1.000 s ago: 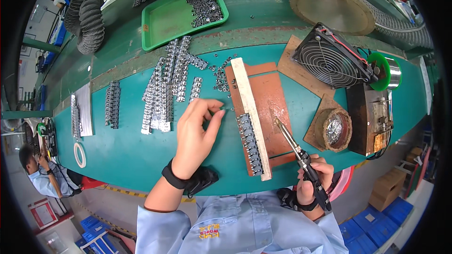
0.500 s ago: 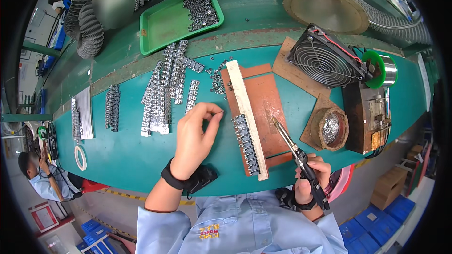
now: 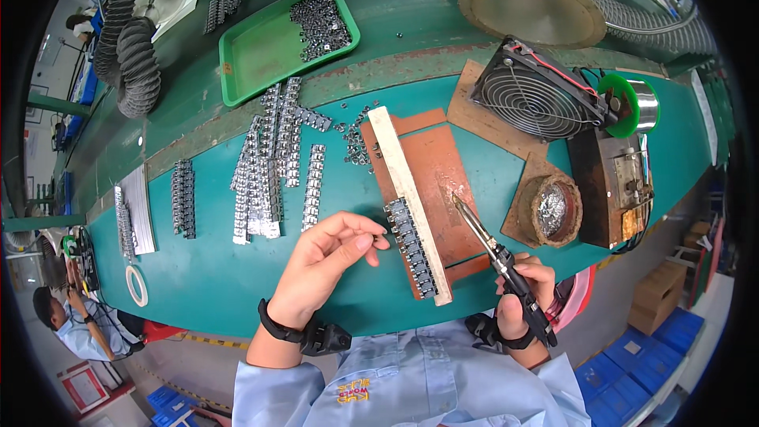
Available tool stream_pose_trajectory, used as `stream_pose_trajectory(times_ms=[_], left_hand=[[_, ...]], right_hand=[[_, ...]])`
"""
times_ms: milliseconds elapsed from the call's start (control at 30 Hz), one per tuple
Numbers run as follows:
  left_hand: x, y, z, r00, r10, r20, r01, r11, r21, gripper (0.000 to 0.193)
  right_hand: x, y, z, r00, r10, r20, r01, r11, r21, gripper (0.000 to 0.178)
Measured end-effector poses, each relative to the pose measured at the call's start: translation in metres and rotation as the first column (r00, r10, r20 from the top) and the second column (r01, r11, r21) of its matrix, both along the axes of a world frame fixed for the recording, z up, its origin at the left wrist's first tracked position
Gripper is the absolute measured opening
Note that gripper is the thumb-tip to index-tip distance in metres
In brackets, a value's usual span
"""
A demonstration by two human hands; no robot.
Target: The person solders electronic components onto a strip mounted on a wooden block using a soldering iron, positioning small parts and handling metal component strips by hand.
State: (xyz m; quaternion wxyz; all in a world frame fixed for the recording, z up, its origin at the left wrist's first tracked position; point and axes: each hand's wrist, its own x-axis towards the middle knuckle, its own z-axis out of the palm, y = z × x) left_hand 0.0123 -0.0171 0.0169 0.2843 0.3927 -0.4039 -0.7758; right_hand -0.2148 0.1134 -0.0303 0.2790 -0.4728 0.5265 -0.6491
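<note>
Holding soldering iron: right hand, fingers curled tight, tip over brown board. Left hand: fingers nearly pinched beside black parts row; can't tell if holding anything. Row, along pale bar's near left side, seems unfinished; piled strips farther left look done.

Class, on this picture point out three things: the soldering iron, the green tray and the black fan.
Soldering iron (image 3: 504, 262): head view, on the dark front of its handle.
Green tray (image 3: 258, 57): head view, on its bare floor.
Black fan (image 3: 525, 100): head view, on its wire guard.
</note>
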Motion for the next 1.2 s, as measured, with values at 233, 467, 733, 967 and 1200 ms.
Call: stream_pose_trajectory(times_ms=[233, 467, 733, 967, 1200], left_hand=[[-0.004, 0.003, 0.003, 1.0, -0.008, -0.011, 0.009, 0.996, 0.091, 0.011], [0.001, 0.006, -0.007, 0.997, -0.069, 0.022, 0.067, 0.993, 0.093, 0.012], [-0.013, 0.013, -0.013, 0.994, -0.098, 0.048, 0.093, 0.992, 0.081, 0.017], [-0.018, 0.015, -0.012, 0.997, -0.051, 0.057, 0.047, 0.997, 0.061, 0.02], [-0.018, 0.013, -0.012, 0.997, -0.07, 0.036, 0.066, 0.992, 0.107, 0.02]], right_hand=[[-0.001, -0.001, -0.002, 1.0, 0.005, 0.015, -0.005, 1.0, -0.019, 0.039], [0.0, -0.001, 0.001, 0.999, -0.012, -0.05, 0.015, 0.998, 0.056, 0.046], [-0.002, -0.003, 0.001, 0.997, 0.003, -0.071, -0.001, 1.0, 0.027, 0.046], [-0.004, -0.004, -0.001, 0.996, 0.027, -0.087, -0.026, 1.0, 0.006, 0.046], [-0.004, -0.004, 0.0, 0.996, 0.027, -0.083, -0.026, 1.0, 0.008, 0.046]])
